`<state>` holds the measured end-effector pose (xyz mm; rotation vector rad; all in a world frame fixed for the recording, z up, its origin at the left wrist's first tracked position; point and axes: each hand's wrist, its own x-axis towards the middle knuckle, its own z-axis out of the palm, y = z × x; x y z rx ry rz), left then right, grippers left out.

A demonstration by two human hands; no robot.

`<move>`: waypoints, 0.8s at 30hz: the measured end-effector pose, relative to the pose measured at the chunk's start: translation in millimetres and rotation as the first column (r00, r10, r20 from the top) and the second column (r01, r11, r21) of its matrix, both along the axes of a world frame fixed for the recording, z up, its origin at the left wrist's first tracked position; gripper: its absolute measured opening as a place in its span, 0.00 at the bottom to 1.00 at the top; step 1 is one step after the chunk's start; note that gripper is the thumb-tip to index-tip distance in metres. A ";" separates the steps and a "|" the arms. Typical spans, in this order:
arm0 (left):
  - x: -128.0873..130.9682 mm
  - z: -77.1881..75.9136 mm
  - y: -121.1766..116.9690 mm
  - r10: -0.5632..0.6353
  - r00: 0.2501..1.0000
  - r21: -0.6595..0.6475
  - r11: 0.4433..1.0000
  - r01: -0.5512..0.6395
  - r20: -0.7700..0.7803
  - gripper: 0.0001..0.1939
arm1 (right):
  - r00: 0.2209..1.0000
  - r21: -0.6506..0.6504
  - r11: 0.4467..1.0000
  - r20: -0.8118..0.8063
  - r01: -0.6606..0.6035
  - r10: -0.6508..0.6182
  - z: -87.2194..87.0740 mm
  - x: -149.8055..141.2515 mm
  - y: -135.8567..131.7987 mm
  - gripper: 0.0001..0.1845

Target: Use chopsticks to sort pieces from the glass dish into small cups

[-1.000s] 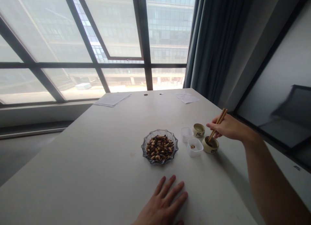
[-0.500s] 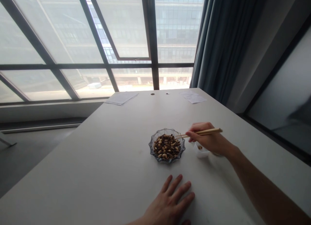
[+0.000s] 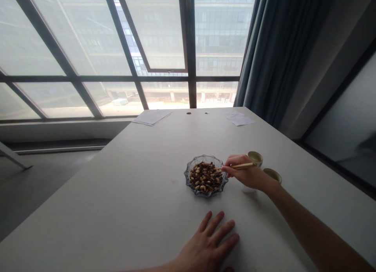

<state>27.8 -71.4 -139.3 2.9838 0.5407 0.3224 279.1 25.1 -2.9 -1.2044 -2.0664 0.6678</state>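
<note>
My right hand is closed around a pair of wooden chopsticks, whose tips reach over the right side of a scalloped glass bowl. Inside the bowl lies a heap of pistachios and dark striped seeds. Whether the tips pinch anything is too small to tell. My left hand rests on the table with fingers spread, in front of the bowl and apart from it. Under my right hand a small clear plastic container is mostly hidden.
Two small greenish cups, a farther cup and a nearer cup, stand beyond my right hand. Paper sheets lie on the white table at the far left and far right. Windows and a dark curtain border the far side.
My right hand has moved left and slightly down, bringing the chopstick tips farther into the seeds. Both cups have come into sight, and the clear container is more covered. My left hand stays put.
</note>
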 end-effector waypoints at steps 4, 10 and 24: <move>0.1 -2.7 -0.2 0.006 1.000 0.030 1.000 -0.006 0.024 0.32 | 1.000 0.021 1.000 -0.006 -0.008 0.008 0.1 -0.5 -0.1 0.23; 0.2 -1.7 0.6 0.013 1.000 0.044 0.999 -0.013 0.006 0.32 | 0.999 0.040 0.999 -0.032 0.006 -0.005 -1.0 -2.2 -0.2 0.23; -0.6 -1.2 0.7 0.011 1.000 0.044 0.999 -0.012 0.026 0.32 | 0.997 0.086 0.994 0.016 0.073 -0.074 18.2 -3.0 -12.9 0.30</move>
